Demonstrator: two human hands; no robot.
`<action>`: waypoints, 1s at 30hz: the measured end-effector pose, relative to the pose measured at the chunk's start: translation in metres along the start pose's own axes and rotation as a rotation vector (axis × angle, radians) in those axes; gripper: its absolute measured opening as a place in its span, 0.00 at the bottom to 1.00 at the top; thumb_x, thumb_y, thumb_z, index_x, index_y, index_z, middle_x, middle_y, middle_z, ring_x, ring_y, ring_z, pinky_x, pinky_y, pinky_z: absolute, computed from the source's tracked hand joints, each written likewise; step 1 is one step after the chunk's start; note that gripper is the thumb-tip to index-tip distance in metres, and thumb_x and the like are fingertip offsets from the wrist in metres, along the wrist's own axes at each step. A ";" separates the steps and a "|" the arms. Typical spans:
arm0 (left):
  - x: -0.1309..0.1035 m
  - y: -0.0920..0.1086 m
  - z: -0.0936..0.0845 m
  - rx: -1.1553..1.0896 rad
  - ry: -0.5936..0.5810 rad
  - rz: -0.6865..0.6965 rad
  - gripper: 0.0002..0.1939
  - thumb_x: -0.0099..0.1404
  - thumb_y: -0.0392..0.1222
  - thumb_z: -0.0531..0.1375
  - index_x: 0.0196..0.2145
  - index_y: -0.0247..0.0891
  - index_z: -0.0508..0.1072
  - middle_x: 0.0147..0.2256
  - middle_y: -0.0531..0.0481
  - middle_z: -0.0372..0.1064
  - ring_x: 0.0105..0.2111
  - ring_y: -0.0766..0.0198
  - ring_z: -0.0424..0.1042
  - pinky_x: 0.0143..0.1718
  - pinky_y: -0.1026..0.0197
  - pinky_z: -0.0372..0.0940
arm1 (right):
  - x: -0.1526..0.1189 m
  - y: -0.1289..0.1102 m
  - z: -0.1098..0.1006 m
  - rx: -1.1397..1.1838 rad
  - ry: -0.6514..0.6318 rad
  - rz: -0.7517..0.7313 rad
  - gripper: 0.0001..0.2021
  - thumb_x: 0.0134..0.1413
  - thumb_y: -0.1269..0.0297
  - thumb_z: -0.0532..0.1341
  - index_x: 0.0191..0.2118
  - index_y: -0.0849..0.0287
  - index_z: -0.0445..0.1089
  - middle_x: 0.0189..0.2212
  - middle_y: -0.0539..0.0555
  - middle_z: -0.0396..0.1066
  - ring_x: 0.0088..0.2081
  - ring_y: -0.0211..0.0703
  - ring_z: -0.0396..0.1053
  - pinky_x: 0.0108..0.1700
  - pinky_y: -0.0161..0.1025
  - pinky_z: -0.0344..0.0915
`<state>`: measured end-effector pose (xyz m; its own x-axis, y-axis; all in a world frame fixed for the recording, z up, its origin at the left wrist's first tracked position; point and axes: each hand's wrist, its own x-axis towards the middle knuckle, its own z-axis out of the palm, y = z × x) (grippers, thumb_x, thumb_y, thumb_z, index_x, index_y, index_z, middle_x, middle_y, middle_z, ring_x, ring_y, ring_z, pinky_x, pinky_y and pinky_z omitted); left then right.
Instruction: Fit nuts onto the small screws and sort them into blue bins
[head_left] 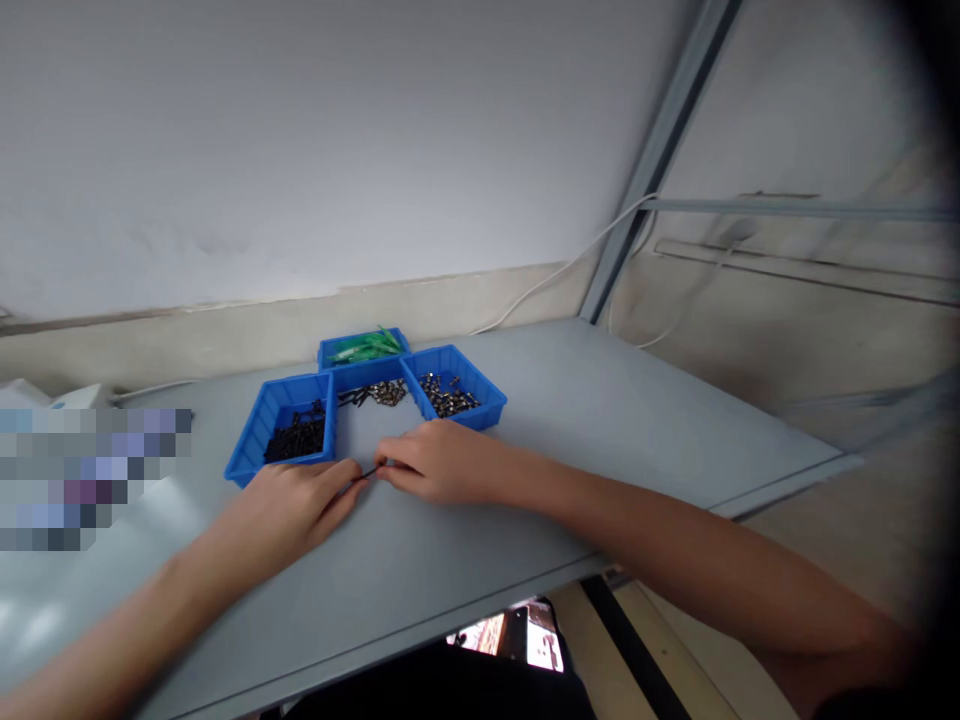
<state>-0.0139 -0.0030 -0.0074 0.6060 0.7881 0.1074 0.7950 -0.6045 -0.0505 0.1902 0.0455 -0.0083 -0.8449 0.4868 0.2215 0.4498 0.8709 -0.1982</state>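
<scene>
Between my two hands, just above the grey table, is a thin dark stick-like part (pixel 368 473). My left hand (pixel 304 497) pinches its left end. At its right end, the fingertips of my right hand (pixel 420 462) are closed; whether they hold a second small piece is too small to tell. Beyond my left hand stands a blue bin (pixel 241 440) with many short black rods (pixel 300 432). Past my right hand, another blue bin (pixel 489 392) contains small metallic fittings (pixel 450 397). Several more small dark and brassy pieces (pixel 386 392) lie loose between the bins.
A third blue bin (pixel 326 358) with green pieces (pixel 367 345) stands at the back. Behind the table (pixel 600 400) are a wall and a grey metal post (pixel 637 190) with a white cable (pixel 555 275). A lit phone screen (pixel 544 640) shows below the front edge.
</scene>
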 end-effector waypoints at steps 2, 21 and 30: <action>-0.001 0.000 0.000 0.001 0.010 0.003 0.17 0.69 0.46 0.42 0.33 0.39 0.67 0.26 0.52 0.69 0.26 0.62 0.71 0.26 0.62 0.59 | 0.000 0.000 0.000 -0.019 -0.014 0.010 0.09 0.58 0.63 0.50 0.35 0.59 0.65 0.23 0.49 0.66 0.25 0.36 0.61 0.27 0.33 0.50; -0.003 0.000 0.000 -0.069 0.143 0.227 0.14 0.69 0.42 0.44 0.38 0.38 0.68 0.28 0.52 0.68 0.27 0.65 0.70 0.28 0.61 0.63 | 0.001 -0.002 0.002 -0.016 -0.095 -0.069 0.08 0.57 0.65 0.51 0.34 0.59 0.66 0.25 0.50 0.69 0.24 0.36 0.63 0.26 0.34 0.50; -0.002 0.000 -0.002 -0.048 0.136 0.221 0.14 0.69 0.43 0.44 0.36 0.38 0.67 0.27 0.53 0.68 0.27 0.65 0.70 0.28 0.62 0.62 | 0.002 -0.003 0.002 -0.045 -0.084 -0.074 0.08 0.57 0.65 0.52 0.34 0.60 0.67 0.26 0.51 0.70 0.25 0.37 0.64 0.26 0.34 0.51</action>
<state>-0.0152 -0.0054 -0.0061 0.7533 0.6156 0.2317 0.6398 -0.7675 -0.0410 0.1872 0.0439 -0.0091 -0.8968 0.4150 0.1531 0.3959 0.9074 -0.1409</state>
